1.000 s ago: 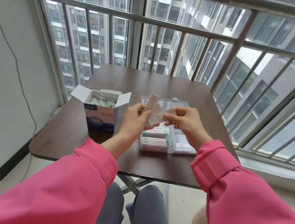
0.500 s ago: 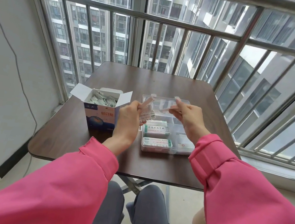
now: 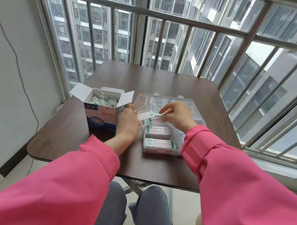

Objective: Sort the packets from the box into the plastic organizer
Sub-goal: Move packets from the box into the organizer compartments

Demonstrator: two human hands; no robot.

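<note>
Hands lowered to organizer (image 3: 159,149) | left hand (image 3: 127,118), right hand (image 3: 176,116) grips pinch packets (image 3: 144,114) | far tabletop bare

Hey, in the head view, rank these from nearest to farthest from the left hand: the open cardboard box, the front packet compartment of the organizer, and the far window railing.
1. Open cardboard box: right beside the left hand, on its left.
2. Front packet compartment of the organizer: to its right, toward the near table edge.
3. Window railing: far beyond the table.
</note>
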